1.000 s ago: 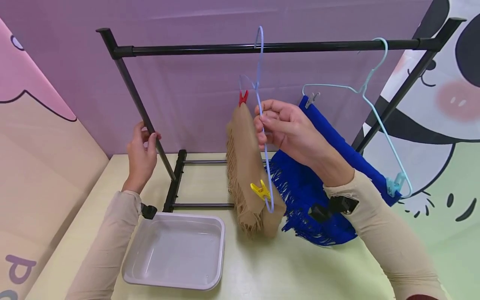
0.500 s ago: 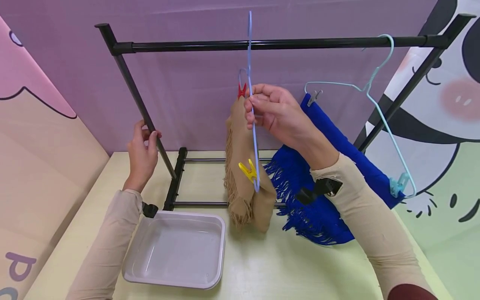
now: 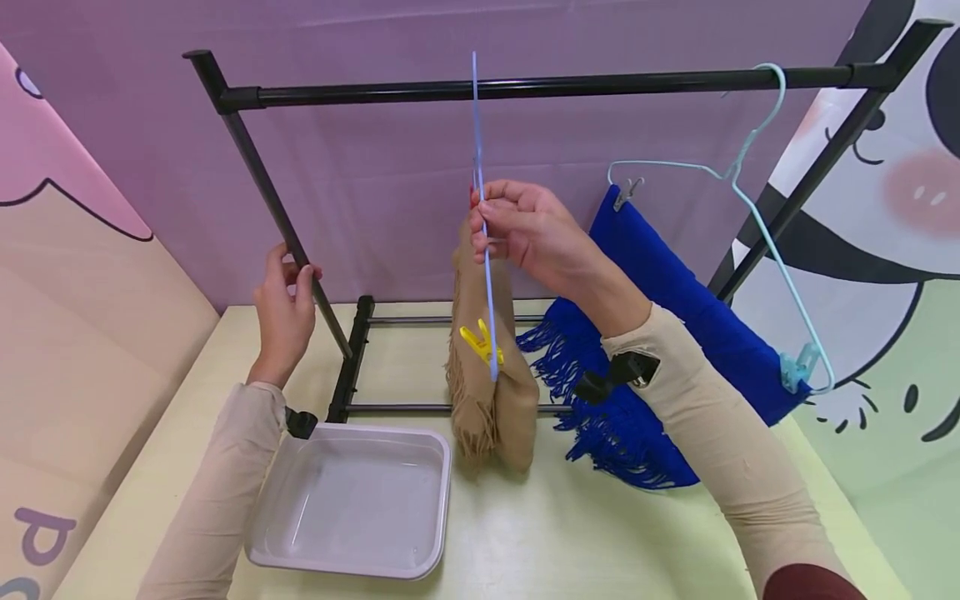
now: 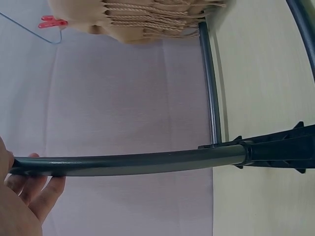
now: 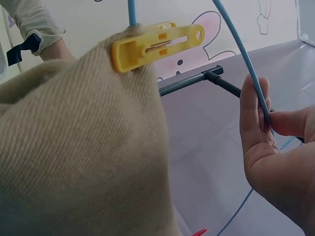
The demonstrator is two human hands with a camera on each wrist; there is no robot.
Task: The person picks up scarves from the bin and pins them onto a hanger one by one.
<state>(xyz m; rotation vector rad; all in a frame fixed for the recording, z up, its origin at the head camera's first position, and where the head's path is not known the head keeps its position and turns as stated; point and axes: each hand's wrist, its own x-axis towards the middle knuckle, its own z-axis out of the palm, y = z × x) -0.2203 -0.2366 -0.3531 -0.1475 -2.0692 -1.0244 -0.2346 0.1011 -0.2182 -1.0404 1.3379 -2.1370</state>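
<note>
In the head view my left hand (image 3: pixel 285 312) grips the left upright post (image 3: pixel 262 179) of a black rack, fingers behind it and thumb in front. My right hand (image 3: pixel 536 233) pinches one arm of a light-blue hanger (image 3: pixel 490 292), which appears edge-on. Its hook crosses the rack's top rail (image 3: pixel 360 93) and rises above it; I cannot tell whether it bears on the rail. A tan fringed scarf (image 3: pixel 517 408) hangs from this hanger. A yellow clothespin (image 5: pixel 152 46) clips its near corner, and a red clothespin (image 4: pixel 52 22) clips the far one.
On the right, a blue fringed scarf (image 3: pixel 675 300) hangs from a mint-green hanger (image 3: pixel 772 250), clipped at both ends. A grey-white basin (image 3: pixel 352 500) stands on the table at front left. The rack's base bars (image 3: pixel 405 409) lie behind it.
My right hand has carried the blue hanger and tan scarf leftward along the rail. The hook rose, then came down again, and the hanger turned edge-on. My left hand stays on the post.
</note>
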